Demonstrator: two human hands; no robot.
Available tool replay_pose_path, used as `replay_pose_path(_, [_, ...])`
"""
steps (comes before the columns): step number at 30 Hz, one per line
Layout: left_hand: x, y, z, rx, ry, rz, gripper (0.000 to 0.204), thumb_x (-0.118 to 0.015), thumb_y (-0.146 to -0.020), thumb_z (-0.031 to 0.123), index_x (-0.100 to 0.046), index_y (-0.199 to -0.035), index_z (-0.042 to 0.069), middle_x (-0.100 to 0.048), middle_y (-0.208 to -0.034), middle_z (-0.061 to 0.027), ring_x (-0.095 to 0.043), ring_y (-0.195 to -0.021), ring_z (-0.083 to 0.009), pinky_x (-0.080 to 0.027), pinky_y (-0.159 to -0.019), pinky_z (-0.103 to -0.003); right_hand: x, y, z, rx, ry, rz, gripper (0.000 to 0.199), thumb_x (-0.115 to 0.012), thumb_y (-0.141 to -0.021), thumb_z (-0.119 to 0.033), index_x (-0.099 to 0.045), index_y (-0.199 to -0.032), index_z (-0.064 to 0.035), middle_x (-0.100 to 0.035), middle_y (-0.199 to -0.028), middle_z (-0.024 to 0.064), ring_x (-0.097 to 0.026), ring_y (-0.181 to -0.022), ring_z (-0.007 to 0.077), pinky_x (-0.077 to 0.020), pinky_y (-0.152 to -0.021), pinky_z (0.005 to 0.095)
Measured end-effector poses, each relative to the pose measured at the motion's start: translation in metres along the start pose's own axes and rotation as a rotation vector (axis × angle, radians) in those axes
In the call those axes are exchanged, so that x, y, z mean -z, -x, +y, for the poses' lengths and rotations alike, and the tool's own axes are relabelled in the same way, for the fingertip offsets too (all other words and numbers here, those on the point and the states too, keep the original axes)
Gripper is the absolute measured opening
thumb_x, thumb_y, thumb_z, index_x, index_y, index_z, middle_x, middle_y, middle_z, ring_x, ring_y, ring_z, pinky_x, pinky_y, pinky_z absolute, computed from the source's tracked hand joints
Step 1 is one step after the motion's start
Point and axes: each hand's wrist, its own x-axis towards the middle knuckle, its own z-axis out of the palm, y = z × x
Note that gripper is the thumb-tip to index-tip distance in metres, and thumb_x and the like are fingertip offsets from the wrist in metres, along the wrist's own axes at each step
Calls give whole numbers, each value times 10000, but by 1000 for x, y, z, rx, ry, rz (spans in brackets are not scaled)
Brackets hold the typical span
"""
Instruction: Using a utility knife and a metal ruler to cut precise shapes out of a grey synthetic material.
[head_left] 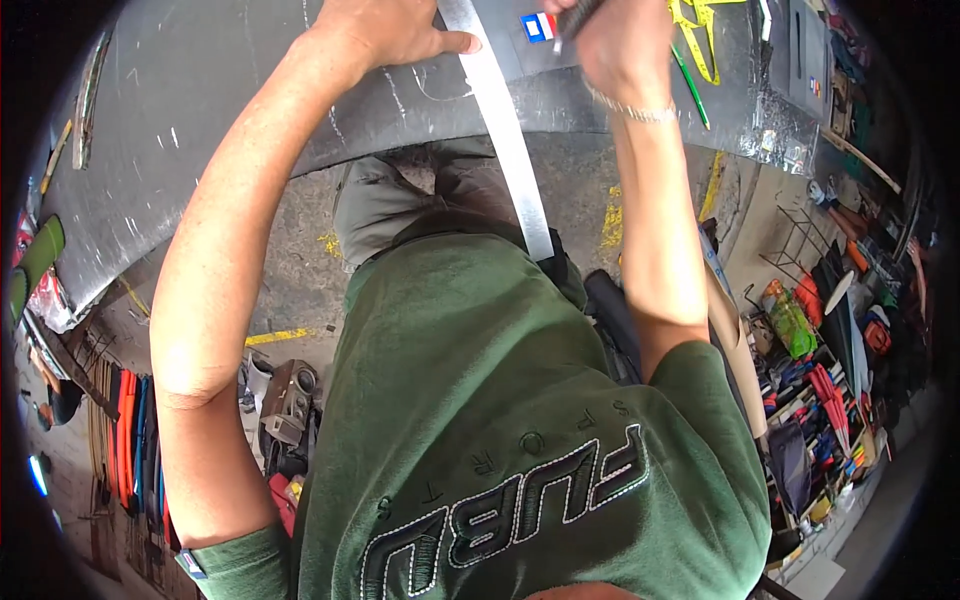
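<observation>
A long shiny metal straightedge (500, 125) lies across the dark grey sheet on the table and reaches past its near edge toward my waist. My left hand (385, 28) rests on the sheet just left of this strip, its thumb stretched out onto the metal; the upper frame edge cuts off its other fingers. To the right of the strip, my right hand (628, 45) is closed round a dark slim tool (575, 18) with a small metal tip. Its exact kind is unclear. Beside that tip lies a small blue, white and red packet (538, 27).
A yellow tape measure (700, 40) and a green pencil (690, 87) lie right of my right hand. The dark sheet (240, 110) spreads far left. Shelves of mixed goods (815, 440) stand at right, rolls of coloured material (130, 430) at lower left.
</observation>
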Motion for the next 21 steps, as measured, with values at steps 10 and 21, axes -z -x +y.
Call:
replay_pose_path(10, [-4,-3,-4,21,-168,-10,1206,-762,-770,630,-273,-1503,-194,-266,-1583,-390,-253,-1517,-468,-249,-1250,-481,-25,-68,60,-51,234,-197,433,-427,-1080,-466,-515,-895,-85,-432,-529,21,-415,-387,135,-340,-358,290])
replay_pose_path(21, [66,-31,57,239,-351,-527,1197,-771,-775,618,-275,-1502,-194,-266,-1580,-396,-250,-1516,-474,-242,-1254,-483,-17,-64,61,-82,221,-143,456,-425,-1080,-480,-521,-889,-78,-431,-521,12,-389,-368,126,-322,-356,284])
